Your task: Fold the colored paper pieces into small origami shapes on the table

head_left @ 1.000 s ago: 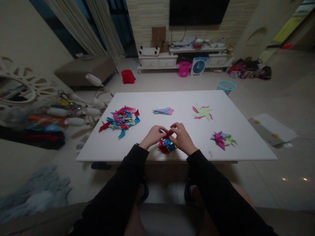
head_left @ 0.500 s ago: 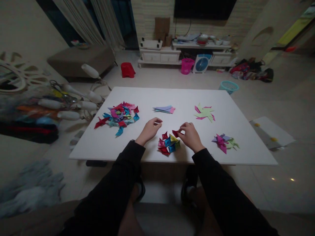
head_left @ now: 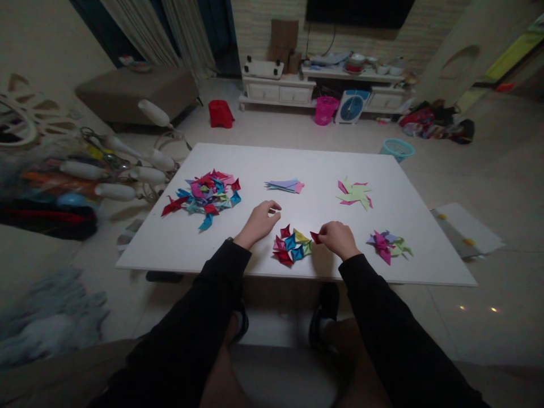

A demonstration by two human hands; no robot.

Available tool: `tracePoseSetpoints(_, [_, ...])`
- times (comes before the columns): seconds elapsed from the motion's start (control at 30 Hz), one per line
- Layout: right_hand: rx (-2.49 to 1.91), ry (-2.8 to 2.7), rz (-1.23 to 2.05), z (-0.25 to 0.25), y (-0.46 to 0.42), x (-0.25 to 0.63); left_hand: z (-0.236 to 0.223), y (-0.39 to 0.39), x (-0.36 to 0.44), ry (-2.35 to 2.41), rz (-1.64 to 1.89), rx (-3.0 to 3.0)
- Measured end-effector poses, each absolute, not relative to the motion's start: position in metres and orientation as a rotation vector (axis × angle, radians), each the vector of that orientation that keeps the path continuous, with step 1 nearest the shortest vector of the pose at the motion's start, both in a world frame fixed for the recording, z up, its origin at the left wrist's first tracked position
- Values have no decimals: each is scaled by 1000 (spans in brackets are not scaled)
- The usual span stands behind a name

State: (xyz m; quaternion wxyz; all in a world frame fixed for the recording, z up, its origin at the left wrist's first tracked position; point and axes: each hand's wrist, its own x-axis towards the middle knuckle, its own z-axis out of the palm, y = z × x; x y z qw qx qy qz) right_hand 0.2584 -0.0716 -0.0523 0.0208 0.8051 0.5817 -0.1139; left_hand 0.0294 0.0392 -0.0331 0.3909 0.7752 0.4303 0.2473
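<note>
Between thumb and fingers my right hand [head_left: 338, 238] pinches a small dark red folded paper piece [head_left: 315, 237], just right of a cluster of folded paper pieces [head_left: 290, 241] in blue, red, pink and yellow. My left hand [head_left: 260, 222] hovers over the table to the upper left of that cluster, fingers curved and apart, holding nothing. A large heap of folded paper cranes [head_left: 210, 195] lies at the left. Flat folded papers [head_left: 284, 186] are stacked at the back middle. A green and pink pinwheel-like paper arrangement [head_left: 355, 193] lies at the back right.
The white table [head_left: 238, 158] carries another small pile of folded paper [head_left: 386, 245] at its right front. Beyond it stand a turquoise basket [head_left: 397, 148], a red stool [head_left: 220, 114] and a pink bin [head_left: 326, 110]. A lamp with white shades [head_left: 114, 191] is at the left.
My right hand has moved a little right and down with the red paper piece, away from the cluster. My left hand stays almost in place. The view has shifted slightly.
</note>
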Motion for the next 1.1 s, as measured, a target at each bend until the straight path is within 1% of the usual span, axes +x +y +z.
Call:
tracePoseSetpoints(0.27, [2494,1746,-319,-56,-79,252,-37,30,22,1067,642,2006])
tracePoseSetpoints(0.57, [2456,1725,-276,-63,-69,247,-40,40,17,1066,610,2047])
tracePoseSetpoints(0.87, [2399,1765,-366,-67,-66,240,-42,46,11,1074,576,2080])
tracePoseSetpoints(1.0, [2419,1794,-372,-66,-70,238,-50,56,-4,1187,497,2125])
tracePoseSetpoints(1.1, [2464,1830,-324,-62,-74,239,-61,71,-31,1422,363,2112])
